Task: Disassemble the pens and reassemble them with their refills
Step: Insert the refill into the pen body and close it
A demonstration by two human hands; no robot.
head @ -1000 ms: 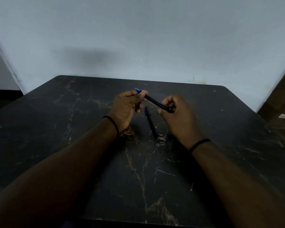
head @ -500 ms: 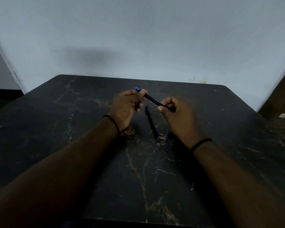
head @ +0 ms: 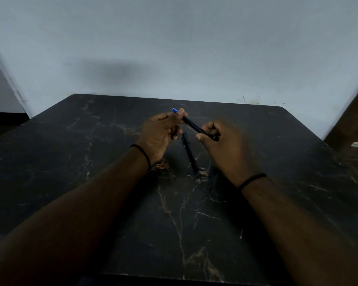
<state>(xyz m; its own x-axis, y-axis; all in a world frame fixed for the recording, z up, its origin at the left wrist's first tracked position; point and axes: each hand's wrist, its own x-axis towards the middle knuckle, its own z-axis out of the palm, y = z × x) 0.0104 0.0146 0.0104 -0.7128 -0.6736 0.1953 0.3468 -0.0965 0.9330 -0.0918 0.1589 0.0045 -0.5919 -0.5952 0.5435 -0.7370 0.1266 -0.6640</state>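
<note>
Pale blue-grey wall point(head: 174, 48) fills the far side of the room, with a soft shadow on it, and against it stands a black table point(head: 70, 162) veined with gold and white marbling. Both of the person's bare forearms reach over the table from the near edge, and the hands meet above its middle, raised off the surface.

Between them they hold a dark pen point(head: 194, 126) that slants from far left down to near right. Its blue tip point(head: 173, 110) sticks out past the left hand point(head: 160, 134), which pinches that end between thumb and forefinger, the other fingers curled in below. The right hand point(head: 225, 145) has its fingers curled round the pen's other end, thumb pointing left; it is slightly blurred, so I cannot tell exactly how each finger lies.

On the table just below the hands lies a second dark pen point(head: 189, 152), flat, running from far to near, touched by neither hand. Each wrist carries a thin black band: left point(head: 143, 153), right point(head: 252, 179).
</note>
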